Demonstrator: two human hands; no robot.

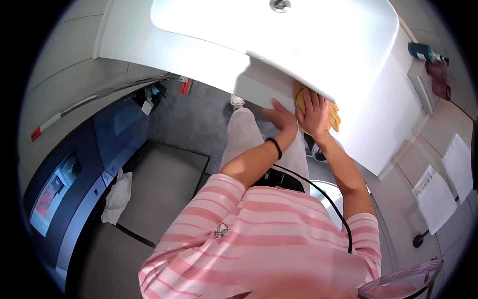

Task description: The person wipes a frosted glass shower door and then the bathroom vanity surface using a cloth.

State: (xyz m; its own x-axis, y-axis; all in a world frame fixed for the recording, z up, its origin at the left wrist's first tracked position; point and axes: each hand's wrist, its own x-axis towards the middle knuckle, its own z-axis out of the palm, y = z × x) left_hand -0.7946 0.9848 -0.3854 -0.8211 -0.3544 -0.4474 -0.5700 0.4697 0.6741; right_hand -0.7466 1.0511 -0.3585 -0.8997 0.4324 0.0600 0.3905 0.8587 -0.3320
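My right hand [315, 108] presses a yellow cloth [334, 119] against the white front face of the washbasin unit [209, 63], just under its rim. Its fingers point up the panel, and the cloth bunches out on both sides of the palm. Beside it, my left hand [282, 116] hangs in front of the same panel with its thumb and fingers apart and nothing in it. A black band [274, 147] circles that wrist. Whether the left fingertips touch the panel cannot be told. Above lies the white basin with a round metal drain [280, 5].
A teal pump bottle [421, 51] stands at the upper right. White sheets [435, 198] hang by the right wall. To the left are a grey mat [168, 175], a white plastic bag [118, 196] and a red-and-white pole [59, 116]. A black cable [332, 209] crosses my front.
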